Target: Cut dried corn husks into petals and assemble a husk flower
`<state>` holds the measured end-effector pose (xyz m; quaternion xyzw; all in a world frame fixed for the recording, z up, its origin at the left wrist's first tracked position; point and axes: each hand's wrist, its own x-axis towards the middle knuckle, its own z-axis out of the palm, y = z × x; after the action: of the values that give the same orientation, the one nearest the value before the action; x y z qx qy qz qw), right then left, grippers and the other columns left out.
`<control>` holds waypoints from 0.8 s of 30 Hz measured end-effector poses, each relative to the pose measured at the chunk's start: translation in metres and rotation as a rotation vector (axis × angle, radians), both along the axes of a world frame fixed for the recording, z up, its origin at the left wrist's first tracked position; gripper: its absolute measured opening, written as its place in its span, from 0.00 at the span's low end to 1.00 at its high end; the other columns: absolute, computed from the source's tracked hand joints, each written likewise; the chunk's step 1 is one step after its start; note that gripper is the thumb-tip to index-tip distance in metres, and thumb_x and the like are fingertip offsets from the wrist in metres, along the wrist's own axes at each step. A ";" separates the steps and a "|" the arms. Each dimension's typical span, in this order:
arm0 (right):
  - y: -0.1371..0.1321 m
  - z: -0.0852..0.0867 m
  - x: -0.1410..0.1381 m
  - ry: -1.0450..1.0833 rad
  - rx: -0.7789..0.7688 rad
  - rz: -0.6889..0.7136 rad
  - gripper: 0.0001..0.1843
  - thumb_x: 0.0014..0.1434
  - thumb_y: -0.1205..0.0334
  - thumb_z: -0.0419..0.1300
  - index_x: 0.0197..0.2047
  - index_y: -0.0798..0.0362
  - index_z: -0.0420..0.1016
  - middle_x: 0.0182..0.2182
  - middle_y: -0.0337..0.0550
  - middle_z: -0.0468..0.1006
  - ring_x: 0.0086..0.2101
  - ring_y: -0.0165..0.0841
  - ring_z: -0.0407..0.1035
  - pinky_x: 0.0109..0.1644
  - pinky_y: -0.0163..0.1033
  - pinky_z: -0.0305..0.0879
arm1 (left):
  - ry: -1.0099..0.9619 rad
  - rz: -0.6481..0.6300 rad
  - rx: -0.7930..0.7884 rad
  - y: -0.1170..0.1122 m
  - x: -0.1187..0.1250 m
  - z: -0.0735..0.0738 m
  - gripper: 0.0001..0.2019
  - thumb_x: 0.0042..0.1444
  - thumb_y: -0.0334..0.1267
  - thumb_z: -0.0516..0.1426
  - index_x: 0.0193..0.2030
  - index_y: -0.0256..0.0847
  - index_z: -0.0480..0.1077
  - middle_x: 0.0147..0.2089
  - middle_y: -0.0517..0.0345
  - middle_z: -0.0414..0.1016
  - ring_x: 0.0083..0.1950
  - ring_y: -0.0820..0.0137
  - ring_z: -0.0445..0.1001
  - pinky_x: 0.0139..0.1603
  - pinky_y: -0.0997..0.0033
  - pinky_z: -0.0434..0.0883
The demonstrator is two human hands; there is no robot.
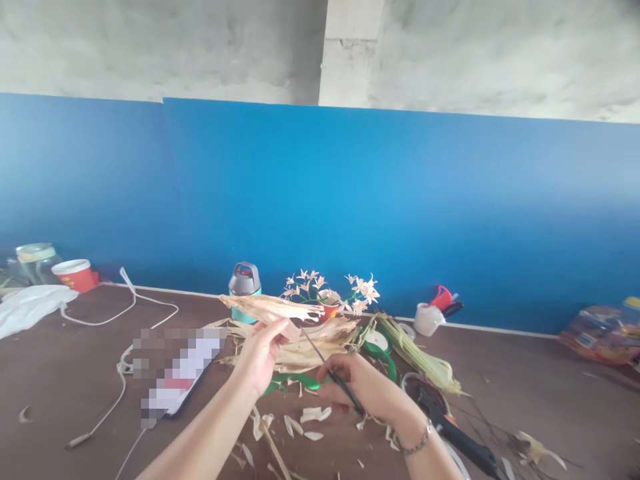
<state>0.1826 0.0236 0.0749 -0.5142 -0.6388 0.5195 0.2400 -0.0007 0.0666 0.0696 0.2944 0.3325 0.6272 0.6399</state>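
Note:
My left hand [265,353] is closed on a pale dried corn husk piece [293,332], pinched between thumb and fingers. A larger dried husk [270,307] shows just above those fingers; whether it is held too I cannot tell. In my right hand [350,383] are slim dark-handled scissors [345,389], seen nearly edge-on, their thin tip close to the pinched piece. Behind both hands lies a heap of dried husks [317,343]. Cut husk scraps [315,414] are scattered on the brown table below, near green tape [295,381].
White husk flowers [363,290] stand at the back beside a turquoise bottle [245,293]. A glue gun [465,443] lies at right, near greenish husks [420,353]. At left are a blurred-out phone-like object [185,373] and a white cable [117,400]. A blue partition [320,200] closes the back.

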 end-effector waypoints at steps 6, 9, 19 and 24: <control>0.020 -0.032 0.009 -0.183 0.360 -0.266 0.11 0.45 0.68 0.59 0.36 0.55 0.71 0.20 0.35 0.71 0.21 0.27 0.62 0.24 0.30 0.57 | -0.053 0.052 0.026 0.012 -0.011 0.001 0.05 0.39 0.30 0.63 0.23 0.35 0.70 0.22 0.60 0.73 0.27 0.72 0.71 0.30 0.73 0.66; 0.036 -0.050 -0.005 -0.371 0.572 -0.335 0.12 0.49 0.71 0.52 0.37 0.55 0.71 0.24 0.39 0.74 0.25 0.30 0.66 0.29 0.31 0.59 | -0.109 0.100 -0.033 0.021 -0.013 -0.005 0.05 0.40 0.27 0.60 0.20 0.36 0.68 0.21 0.61 0.71 0.25 0.74 0.69 0.28 0.75 0.66; 0.073 -0.067 -0.039 -0.556 0.614 -0.159 0.19 0.47 0.75 0.53 0.44 0.54 0.69 0.32 0.44 0.76 0.35 0.35 0.69 0.37 0.33 0.58 | -0.102 0.208 -0.201 0.024 -0.018 -0.039 0.06 0.43 0.25 0.58 0.20 0.37 0.67 0.20 0.61 0.72 0.24 0.76 0.70 0.28 0.77 0.69; 0.077 -0.071 -0.038 -0.632 0.602 -0.085 0.20 0.46 0.75 0.53 0.45 0.55 0.68 0.32 0.45 0.76 0.35 0.36 0.69 0.36 0.35 0.57 | -0.120 0.060 -0.238 0.015 -0.021 -0.072 0.04 0.47 0.31 0.61 0.32 0.37 0.71 0.29 0.56 0.77 0.30 0.71 0.74 0.35 0.69 0.73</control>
<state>0.1447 0.1009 0.0039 -0.5809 -0.7820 0.1169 0.1933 -0.0213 0.0817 -0.0023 0.1685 0.3743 0.6185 0.6700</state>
